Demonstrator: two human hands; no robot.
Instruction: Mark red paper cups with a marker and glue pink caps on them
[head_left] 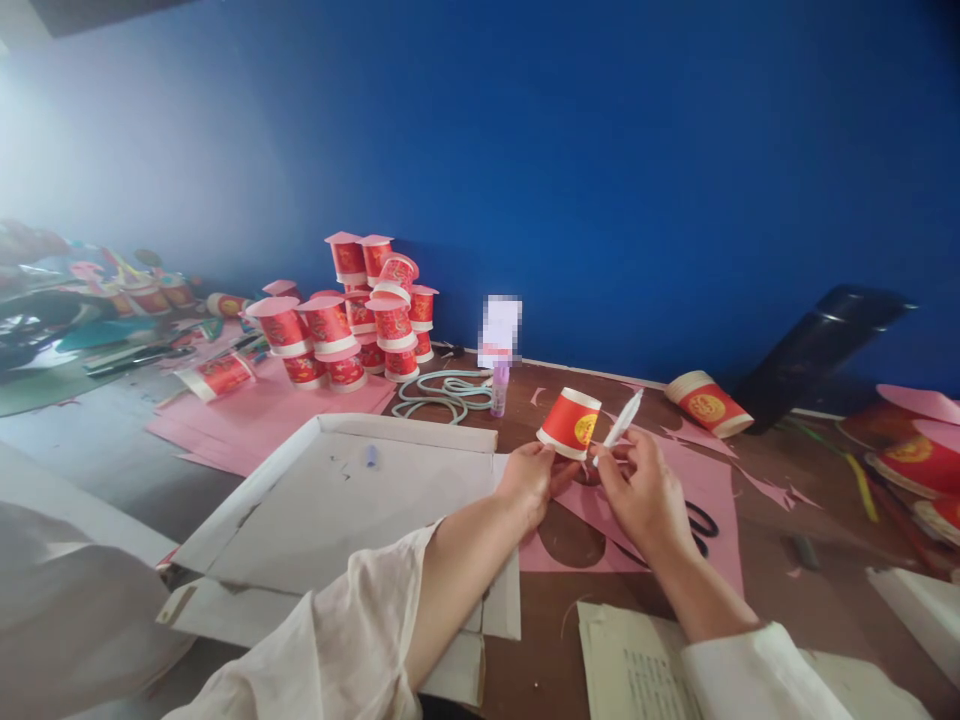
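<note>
My left hand [534, 476] is closed on the rim of a red paper cup [570, 422] with a yellow round emblem, held tilted just above the table. My right hand [639, 488] pinches a white pen [621, 424] whose tip points down toward the cup's rim. Both hands hover over a pink paper sheet [712, 480] with round holes cut out of it. Black scissors [703, 524] lie on that sheet, partly hidden behind my right hand.
A pile of red cups capped with pink discs [360, 320] stands at the back left on pink sheets. A glue stick [499, 388], a coiled green cord [444, 392], a stack of cups lying on its side [706, 403], a flat cardboard box [337, 500] and printed papers [637, 665] surround my hands.
</note>
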